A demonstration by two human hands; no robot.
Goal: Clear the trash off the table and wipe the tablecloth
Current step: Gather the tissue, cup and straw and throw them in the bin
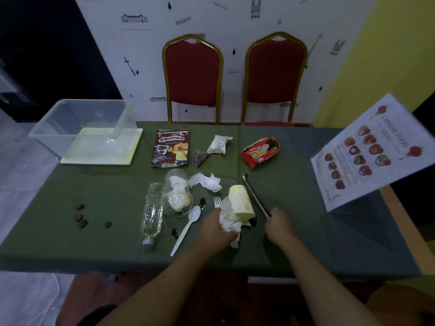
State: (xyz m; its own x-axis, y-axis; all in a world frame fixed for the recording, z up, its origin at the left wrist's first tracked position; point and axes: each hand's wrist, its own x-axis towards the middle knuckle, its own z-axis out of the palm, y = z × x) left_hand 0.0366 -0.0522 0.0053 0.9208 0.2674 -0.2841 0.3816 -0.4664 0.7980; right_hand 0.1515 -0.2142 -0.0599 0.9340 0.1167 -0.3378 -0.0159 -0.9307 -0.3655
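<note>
Left hand (217,228) curled round crumpled white tissue (229,220), beside the tipped paper cup (241,201). Right hand (279,222) pinches near end of the black chopsticks (255,195). White spoon (186,228), fork (217,201), bottle (153,211), dark spills (202,202) and snack wrappers (261,151) lie on the green worktop (94,196); clear bin (84,128) far left.

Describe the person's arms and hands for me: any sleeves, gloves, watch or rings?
Both forearms are bare up to the bottom edge of the head view; no sleeve shows. The left hand and the right hand wear no gloves. No watch or band shows at either wrist. The picture is dim, and the fingers are too small to rule out a ring.
</note>
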